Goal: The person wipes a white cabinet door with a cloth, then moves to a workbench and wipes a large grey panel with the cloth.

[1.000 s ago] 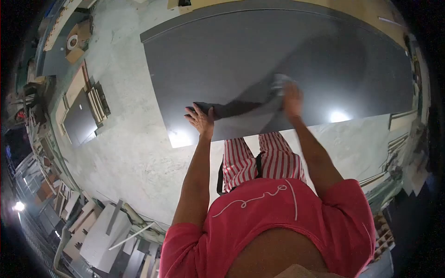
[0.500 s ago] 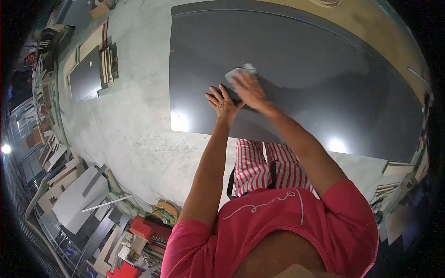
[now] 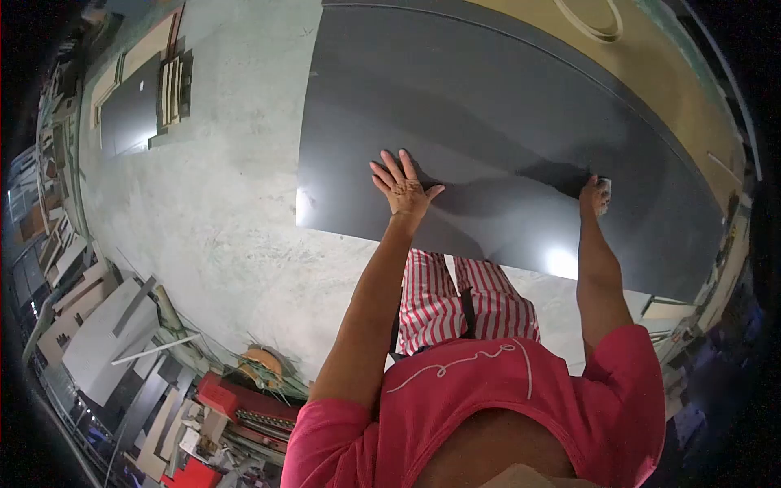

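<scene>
A large dark grey panel [image 3: 480, 106] lies flat in front of me, its surface smooth and a little shiny. My left hand [image 3: 405, 192] rests on it near the front edge, palm down with the fingers spread, holding nothing. Far over to the right, my right hand [image 3: 591, 197] presses a crumpled pale cloth [image 3: 605, 192] onto the panel. Its fingers are wrapped about the cloth, and most of the cloth is hidden beneath them.
Along the panel's far side runs a tan surface with a pale curved ring [image 3: 600, 32] on it. Stacked boards [image 3: 130, 114] lie on the concrete floor at far left. Offcuts [image 3: 110, 342], a red box [image 3: 191, 474] and other clutter fill the lower left.
My right hand has swept the cloth far to the right across the panel, away from my left hand. My left hand stays flat in nearly the same place. The view has shifted slightly.
</scene>
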{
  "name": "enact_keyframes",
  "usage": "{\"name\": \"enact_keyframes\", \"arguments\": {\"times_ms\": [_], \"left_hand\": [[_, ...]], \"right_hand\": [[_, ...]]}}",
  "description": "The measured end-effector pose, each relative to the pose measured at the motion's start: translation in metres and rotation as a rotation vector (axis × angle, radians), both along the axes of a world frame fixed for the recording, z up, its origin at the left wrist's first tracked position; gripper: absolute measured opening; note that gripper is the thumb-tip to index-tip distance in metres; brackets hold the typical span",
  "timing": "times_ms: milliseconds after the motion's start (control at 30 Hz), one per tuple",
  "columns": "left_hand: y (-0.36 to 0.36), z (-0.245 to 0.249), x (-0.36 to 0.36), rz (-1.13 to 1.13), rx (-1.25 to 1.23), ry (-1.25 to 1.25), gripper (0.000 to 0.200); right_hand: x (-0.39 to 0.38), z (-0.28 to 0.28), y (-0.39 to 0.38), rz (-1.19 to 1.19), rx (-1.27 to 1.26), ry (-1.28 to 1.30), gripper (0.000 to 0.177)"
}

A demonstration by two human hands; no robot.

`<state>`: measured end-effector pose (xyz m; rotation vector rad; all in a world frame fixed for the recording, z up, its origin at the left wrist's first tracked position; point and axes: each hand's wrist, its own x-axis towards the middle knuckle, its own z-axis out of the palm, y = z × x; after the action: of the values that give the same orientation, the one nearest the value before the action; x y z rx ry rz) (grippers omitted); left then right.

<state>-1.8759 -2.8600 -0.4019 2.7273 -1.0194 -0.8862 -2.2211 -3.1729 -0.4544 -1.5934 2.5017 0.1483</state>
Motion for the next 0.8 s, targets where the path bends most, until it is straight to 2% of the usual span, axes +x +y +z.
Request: {"name": "enact_keyframes", "arguments": {"times_ms": [33, 100, 167, 233, 267, 300, 333, 367, 400, 433, 467, 500, 533, 567, 600, 667, 767, 800], "left_hand": [[0.001, 0.000, 0.000, -0.013, -0.033, -0.018, 0.126], [-0.004, 0.010, 0.004, -0.004, 0.013, -0.002, 0.124], [-0.005, 0.020, 0.004, -0.003, 0.070, 0.012, 0.122], [-0.005, 0.025, 0.004, -0.019, 0.015, 0.012, 0.118], [-0.005, 0.025, 0.004, -0.010, 0.007, 0.025, 0.113], [-0.004, 0.022, 0.002, -0.009, 0.005, 0.022, 0.113], [-0.002, 0.013, 0.000, -0.058, -0.012, -0.097, 0.101], [0.001, 0.007, -0.001, -0.107, -0.028, -0.214, 0.090], [0.006, 0.012, 0.004, -0.124, -0.075, -0.073, 0.080], [0.007, 0.008, 0.003, -0.128, -0.077, -0.074, 0.080], [0.007, -0.002, 0.001, -0.044, -0.231, -0.111, 0.080], [0.007, -0.007, 0.003, 0.035, -0.386, -0.146, 0.080], [0.004, 0.003, 0.009, -0.067, -0.112, -0.132, 0.083], [0.005, 0.001, 0.011, -0.088, -0.123, -0.126, 0.083], [0.006, -0.001, 0.009, -0.119, -0.048, -0.157, 0.087], [0.001, -0.001, 0.005, -0.161, 0.014, -0.167, 0.092], [-0.006, 0.008, 0.005, -0.055, -0.029, -0.100, 0.104], [-0.004, 0.010, 0.005, -0.051, -0.055, -0.081, 0.103]], "right_hand": [[0.016, -0.001, 0.020, 0.016, 0.002, -0.002, 0.058], [0.056, -0.026, 0.049, 0.248, -0.099, 0.133, 0.067], [0.138, -0.011, 0.089, 0.511, -0.204, 0.079, 0.070], [0.221, 0.011, 0.137, 0.974, -0.419, -0.079, 0.058], [0.260, 0.016, 0.156, 1.153, -0.451, -0.328, 0.055], [0.305, 0.045, 0.178, 1.236, -0.275, -0.361, 0.053], [0.337, 0.026, 0.200, 1.373, -0.194, -0.533, 0.053], [0.383, 0.084, 0.211, 1.488, 0.282, -0.475, 0.051], [0.397, 0.048, 0.241, 1.729, 0.109, -0.678, 0.052], [0.421, 0.057, 0.255, 1.900, 0.219, -0.594, 0.052], [0.445, 0.066, 0.263, 2.065, 0.328, -0.501, 0.052], [0.464, 0.064, 0.266, 2.055, 0.316, -0.502, 0.052], [0.482, 0.055, 0.262, 2.022, 0.205, -0.549, 0.050], [0.495, 0.052, 0.251, 1.982, 0.100, -0.584, 0.049], [0.502, 0.046, 0.233, 1.964, 0.101, -0.563, 0.049], [0.508, 0.055, 0.185, 1.739, -0.085, -0.405, 0.048], [0.453, 0.046, 0.100, 1.294, -0.147, -0.291, 0.051], [0.411, 0.038, 0.079, 1.189, -0.348, -0.241, 0.052]]}}
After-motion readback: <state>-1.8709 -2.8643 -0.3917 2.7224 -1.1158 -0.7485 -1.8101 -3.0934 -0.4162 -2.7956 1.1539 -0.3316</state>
